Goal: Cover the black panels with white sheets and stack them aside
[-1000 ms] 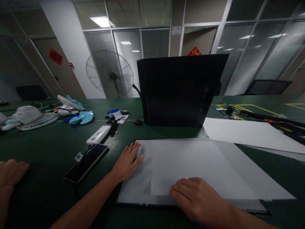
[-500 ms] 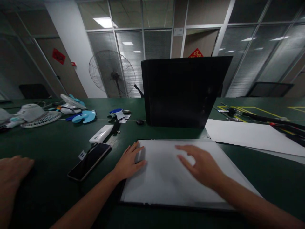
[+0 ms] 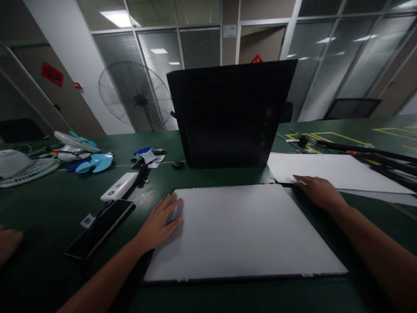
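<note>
A white rectangular panel with a dark border [image 3: 241,234] lies flat in front of me. My left hand [image 3: 159,224] rests open, fingers spread, on its left edge. My right hand [image 3: 317,191] is at the near edge of a white sheet [image 3: 312,165], to the right of the panel's far corner. Its fingers lie over the sheet's edge with the thumb close below, the sheet appearing to be between them. Another sheet or board edge shows beneath that sheet.
A large black panel [image 3: 231,117] stands upright beyond the white one. On the left lie a phone [image 3: 100,230], a white device [image 3: 120,187], blue fan blades [image 3: 96,163] and white fan parts [image 3: 35,169]. Another person's hand [image 3: 9,243] is at far left. Black rods [image 3: 374,150] lie right.
My right hand has moved from above the white panel rightward to the sheet's edge. My left hand stays on the panel. The view has shifted right, and the other person's hand shows less.
</note>
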Available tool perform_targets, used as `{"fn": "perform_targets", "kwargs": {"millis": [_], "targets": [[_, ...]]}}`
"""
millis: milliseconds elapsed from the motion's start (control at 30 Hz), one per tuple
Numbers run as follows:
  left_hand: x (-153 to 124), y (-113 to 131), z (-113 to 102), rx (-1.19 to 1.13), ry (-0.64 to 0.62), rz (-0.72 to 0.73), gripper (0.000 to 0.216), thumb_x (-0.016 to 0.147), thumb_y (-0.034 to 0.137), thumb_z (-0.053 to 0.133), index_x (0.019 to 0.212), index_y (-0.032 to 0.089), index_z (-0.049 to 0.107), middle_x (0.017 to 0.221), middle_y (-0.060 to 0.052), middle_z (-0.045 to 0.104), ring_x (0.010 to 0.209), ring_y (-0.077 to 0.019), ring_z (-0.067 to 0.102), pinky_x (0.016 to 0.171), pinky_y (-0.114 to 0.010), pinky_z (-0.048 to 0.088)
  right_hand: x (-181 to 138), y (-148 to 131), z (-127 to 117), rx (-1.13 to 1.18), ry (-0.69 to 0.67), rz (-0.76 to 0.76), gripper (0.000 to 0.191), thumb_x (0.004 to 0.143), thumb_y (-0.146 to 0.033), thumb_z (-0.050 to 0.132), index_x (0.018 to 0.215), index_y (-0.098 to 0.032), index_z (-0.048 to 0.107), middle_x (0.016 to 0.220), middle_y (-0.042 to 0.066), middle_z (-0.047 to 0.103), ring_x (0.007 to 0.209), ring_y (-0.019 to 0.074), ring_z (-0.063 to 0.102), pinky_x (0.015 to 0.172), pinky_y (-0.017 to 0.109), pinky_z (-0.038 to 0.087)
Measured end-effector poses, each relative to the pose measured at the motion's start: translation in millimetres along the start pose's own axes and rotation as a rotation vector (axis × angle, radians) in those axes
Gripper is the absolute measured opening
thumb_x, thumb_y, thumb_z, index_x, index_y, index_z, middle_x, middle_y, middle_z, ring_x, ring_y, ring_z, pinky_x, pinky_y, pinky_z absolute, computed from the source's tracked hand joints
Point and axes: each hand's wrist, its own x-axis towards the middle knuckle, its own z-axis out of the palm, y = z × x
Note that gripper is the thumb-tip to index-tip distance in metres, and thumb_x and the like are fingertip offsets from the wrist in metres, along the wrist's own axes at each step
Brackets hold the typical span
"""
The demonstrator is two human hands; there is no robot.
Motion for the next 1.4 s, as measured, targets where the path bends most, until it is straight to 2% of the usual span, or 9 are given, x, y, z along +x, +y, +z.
{"fn": "perform_targets", "kwargs": {"millis": [167, 267, 533, 600, 700, 933, 1067, 1200, 1400], "targets": [[1, -2, 2, 0.007, 0.012, 0.013, 0.062, 0.098, 0.056, 0.049, 0.154, 0.027, 0.045, 0.168, -0.009, 0.029, 0.151, -0.0407, 0.032, 0.120, -0.064, 0.030, -11, -20, -31, -0.130, 0.089, 0.114, 0.051, 0.103, -0.044, 0.029, 0.126, -0.017, 0.066, 0.100, 0.018, 0.072, 0.074, 0.0290, 0.066, 0.074, 0.048, 0.052], [1, -2, 3, 0.013, 0.016, 0.016, 0.063, 0.098, 0.055, 0.049, 0.153, 0.024, 0.046, 0.167, -0.012, 0.030, 0.151, -0.0395, 0.032, 0.120, -0.063, 0.028, -18, -44, -63, -0.207, 0.170, 0.128, 0.052, 0.104, -0.048, 0.025, 0.120, -0.016, 0.064, 0.103, 0.019, 0.071, 0.074, 0.0310, 0.066, 0.065, 0.044, 0.049], [0, 4, -3, -0.006, -0.006, -0.022, 0.064, 0.095, 0.050, 0.054, 0.152, 0.020, 0.048, 0.166, -0.015, 0.031, 0.151, -0.0380, 0.033, 0.121, -0.061, 0.027, -42, -163, -137, -0.310, 0.121, -0.164, 0.035, 0.104, -0.043, 0.033, 0.103, -0.019, 0.060, 0.079, 0.009, 0.070, 0.061, 0.0239, 0.064, 0.050, 0.031, 0.032], [0, 6, -4, -0.020, 0.005, -0.039, 0.065, 0.093, 0.048, 0.057, 0.151, 0.020, 0.049, 0.165, -0.015, 0.033, 0.150, -0.0383, 0.035, 0.119, -0.061, 0.031, -60, -206, -137, -0.250, 0.108, -0.320, 0.024, 0.101, -0.030, 0.039, 0.101, -0.019, 0.060, 0.074, 0.007, 0.070, 0.056, 0.0203, 0.063, 0.048, 0.029, 0.034], [0, 7, -4, -0.039, 0.025, -0.054, 0.066, 0.090, 0.047, 0.061, 0.149, 0.021, 0.051, 0.164, -0.014, 0.036, 0.149, -0.0378, 0.037, 0.119, -0.060, 0.033, -89, -268, -123, -0.162, 0.153, -0.616, 0.033, 0.087, -0.010, 0.047, 0.116, -0.016, 0.063, 0.100, 0.012, 0.075, 0.073, 0.0207, 0.070, 0.055, 0.029, 0.048], [-2, -4, 1, -0.151, 0.100, -0.025, 0.055, 0.100, 0.050, 0.044, 0.143, 0.018, 0.058, 0.159, -0.012, 0.045, 0.149, -0.0321, 0.038, 0.123, -0.054, 0.029, -122, -368, -84, -0.051, 0.123, -0.879, 0.039, 0.091, -0.022, 0.055, 0.124, -0.003, 0.065, 0.117, 0.026, 0.068, 0.092, 0.0341, 0.071, 0.058, 0.040, 0.058], [0, -5, 4, -0.234, 0.135, -0.039, 0.057, 0.105, 0.051, 0.030, 0.142, 0.018, 0.058, 0.157, -0.010, 0.048, 0.149, -0.0268, 0.039, 0.124, -0.051, 0.027, -123, -395, -78, 0.027, 0.162, -0.930, 0.035, 0.091, -0.023, 0.055, 0.115, -0.002, 0.069, 0.114, 0.026, 0.069, 0.091, 0.0376, 0.069, 0.057, 0.043, 0.057], [2, -4, 5, -0.182, 0.120, -0.060, 0.064, 0.096, 0.056, 0.050, 0.143, 0.015, 0.056, 0.161, -0.014, 0.042, 0.149, -0.0308, 0.039, 0.123, -0.050, 0.030, -125, -413, -75, 0.103, 0.080, -0.944, 0.036, 0.097, -0.037, 0.055, 0.106, -0.007, 0.072, 0.112, 0.022, 0.070, 0.085, 0.0327, 0.069, 0.053, 0.039, 0.055], [-1, -6, 4, -0.111, 0.100, -0.078, 0.063, 0.092, 0.048, 0.055, 0.145, 0.014, 0.053, 0.163, -0.016, 0.038, 0.149, -0.0325, 0.038, 0.122, -0.051, 0.032, -106, -379, -76, 0.158, 0.135, -0.817, 0.055, 0.100, -0.061, 0.043, 0.131, -0.020, 0.065, 0.131, 0.007, 0.067, 0.124, 0.0284, 0.059, 0.104, 0.049, 0.051]]}}
